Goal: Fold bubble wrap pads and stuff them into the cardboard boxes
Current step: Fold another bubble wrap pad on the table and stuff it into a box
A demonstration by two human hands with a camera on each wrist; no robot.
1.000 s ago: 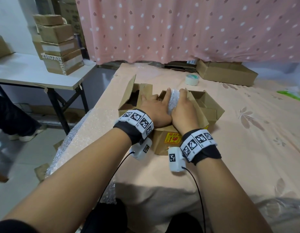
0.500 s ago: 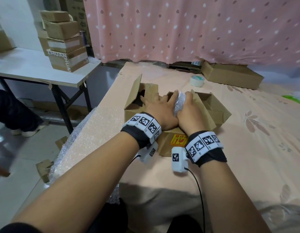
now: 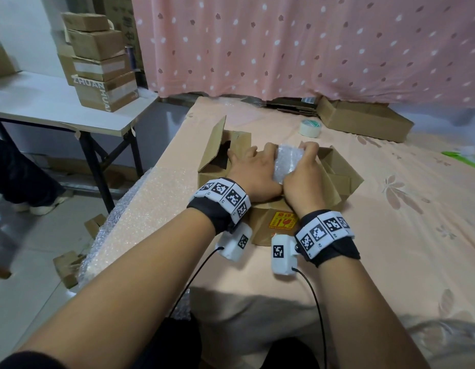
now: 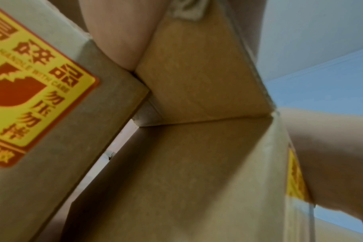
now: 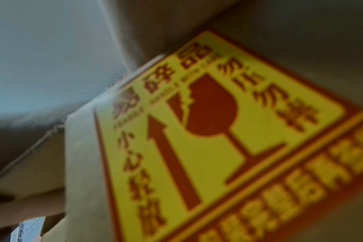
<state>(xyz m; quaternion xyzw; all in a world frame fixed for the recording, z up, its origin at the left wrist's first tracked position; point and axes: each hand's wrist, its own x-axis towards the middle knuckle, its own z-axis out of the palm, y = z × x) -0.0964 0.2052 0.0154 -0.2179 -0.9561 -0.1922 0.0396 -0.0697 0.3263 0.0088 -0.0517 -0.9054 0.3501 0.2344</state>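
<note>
Folded bubble wrap pad squeezed between both hands over open cardboard box on bench, left hand fingers pressed against it, right hand curled around it.

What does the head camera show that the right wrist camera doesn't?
Only the head view shows both hands, left and right, pressing a bubble wrap pad into the open box, plus the tape roll and curtain. Only the right wrist view shows the sticker's broken-glass symbol up close, though blurred. Both share the box and its yellow sticker.
</note>
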